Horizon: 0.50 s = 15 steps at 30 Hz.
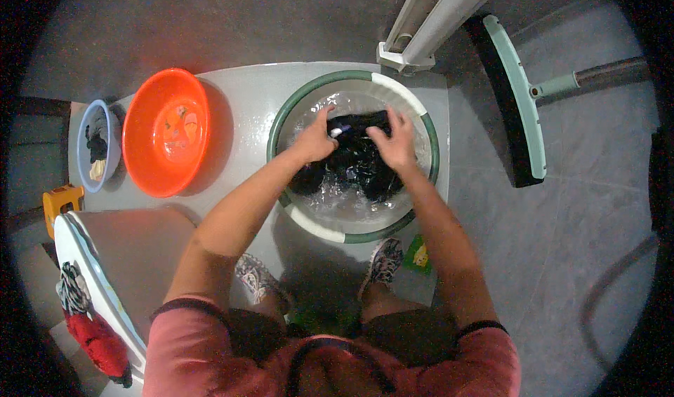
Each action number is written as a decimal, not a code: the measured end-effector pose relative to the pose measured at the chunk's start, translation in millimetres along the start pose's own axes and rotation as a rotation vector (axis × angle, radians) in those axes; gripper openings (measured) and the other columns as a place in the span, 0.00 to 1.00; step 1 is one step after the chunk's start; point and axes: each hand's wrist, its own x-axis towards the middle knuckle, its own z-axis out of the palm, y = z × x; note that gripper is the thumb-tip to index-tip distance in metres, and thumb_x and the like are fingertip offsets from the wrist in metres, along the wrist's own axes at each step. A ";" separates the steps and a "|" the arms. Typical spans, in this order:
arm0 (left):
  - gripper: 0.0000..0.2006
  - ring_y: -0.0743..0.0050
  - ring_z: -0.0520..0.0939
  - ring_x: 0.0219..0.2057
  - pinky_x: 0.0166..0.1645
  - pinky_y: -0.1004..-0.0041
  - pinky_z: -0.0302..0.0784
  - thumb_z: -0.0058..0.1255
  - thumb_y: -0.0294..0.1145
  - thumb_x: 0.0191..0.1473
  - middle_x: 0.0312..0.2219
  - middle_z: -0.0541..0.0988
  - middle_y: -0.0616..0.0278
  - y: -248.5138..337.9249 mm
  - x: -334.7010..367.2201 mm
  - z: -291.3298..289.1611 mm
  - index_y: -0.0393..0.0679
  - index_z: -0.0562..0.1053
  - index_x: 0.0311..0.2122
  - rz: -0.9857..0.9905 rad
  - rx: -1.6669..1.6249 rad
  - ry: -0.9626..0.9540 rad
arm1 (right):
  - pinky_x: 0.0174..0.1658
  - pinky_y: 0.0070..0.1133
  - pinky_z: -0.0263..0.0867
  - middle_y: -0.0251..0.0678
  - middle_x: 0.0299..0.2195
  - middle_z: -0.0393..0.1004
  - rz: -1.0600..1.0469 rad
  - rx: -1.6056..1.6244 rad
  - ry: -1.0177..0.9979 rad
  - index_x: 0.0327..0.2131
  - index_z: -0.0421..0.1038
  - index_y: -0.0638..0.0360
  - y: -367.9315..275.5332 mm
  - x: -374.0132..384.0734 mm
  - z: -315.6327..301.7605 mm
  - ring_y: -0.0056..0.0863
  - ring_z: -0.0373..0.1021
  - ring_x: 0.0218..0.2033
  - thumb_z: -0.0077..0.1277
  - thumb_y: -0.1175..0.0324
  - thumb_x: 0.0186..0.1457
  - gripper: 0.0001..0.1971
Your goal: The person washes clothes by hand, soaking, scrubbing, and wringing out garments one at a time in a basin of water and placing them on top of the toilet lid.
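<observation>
A soaked black garment (354, 155) lies partly under water in a round basin (306, 226) with a green and white rim. Both my hands are at its upper edge, which stretches between them. My left hand (317, 141) is closed on the cloth at the left, beside a small white and purple patch (342, 130). On the right, my right hand (396, 143) grips the same edge, thumb toward the middle and fingers pointing away from me. The fabric hides parts of the fingertips. Water splashes and glistens around the lower folds.
An orange basin (144, 165) stands left, beside a blue basin (83, 144) holding clothes. Nearer are a yellow stool-like object (63, 204) and a white-topped surface bearing red cloth (98, 341). A white post (435, 25) rises behind; a floor squeegee (516, 95) is right. My shoes flank the near side.
</observation>
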 end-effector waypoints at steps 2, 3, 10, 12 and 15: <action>0.34 0.48 0.73 0.48 0.51 0.62 0.68 0.55 0.36 0.45 0.43 0.74 0.44 -42.5 10.8 27.8 0.43 0.57 0.57 -0.060 -0.166 0.157 | 0.56 0.40 0.54 0.57 0.58 0.48 0.092 -0.121 -0.087 0.59 0.54 0.47 -39.9 -12.4 39.5 0.57 0.50 0.57 0.58 0.63 0.46 0.36; 0.29 0.52 0.74 0.47 0.50 0.63 0.69 0.52 0.38 0.47 0.42 0.75 0.47 -51.3 14.1 33.7 0.40 0.61 0.54 -0.156 -0.189 0.155 | 0.56 0.41 0.53 0.58 0.59 0.43 0.139 -0.076 -0.193 0.59 0.53 0.44 -47.4 -18.4 44.6 0.61 0.47 0.57 0.58 0.62 0.47 0.37; 0.27 0.59 0.76 0.43 0.49 0.59 0.71 0.45 0.51 0.51 0.41 0.75 0.52 -19.3 20.4 28.3 0.39 0.67 0.48 -0.535 -1.467 -0.227 | 0.48 0.34 0.62 0.40 0.46 0.67 -0.058 0.144 -0.177 0.40 0.71 0.53 22.7 -12.0 38.2 0.42 0.64 0.48 0.52 0.75 0.40 0.18; 0.24 0.61 0.77 0.39 0.47 0.61 0.73 0.47 0.48 0.51 0.40 0.75 0.55 -0.1 -0.5 3.3 0.40 0.68 0.47 -0.519 -1.491 -0.308 | 0.44 0.33 0.64 0.39 0.42 0.67 -0.229 0.290 -0.149 0.34 0.72 0.54 -65.8 -27.7 8.3 0.42 0.66 0.43 0.52 0.75 0.39 0.13; 0.17 0.69 0.77 0.36 0.46 0.69 0.74 0.44 0.39 0.55 0.38 0.76 0.60 -1.7 -6.3 12.3 0.41 0.69 0.48 -0.137 -1.146 -0.317 | 0.37 0.29 0.66 0.37 0.37 0.67 -0.298 0.318 -0.138 0.31 0.71 0.54 -139.2 -55.6 -24.4 0.39 0.68 0.37 0.56 0.71 0.36 0.13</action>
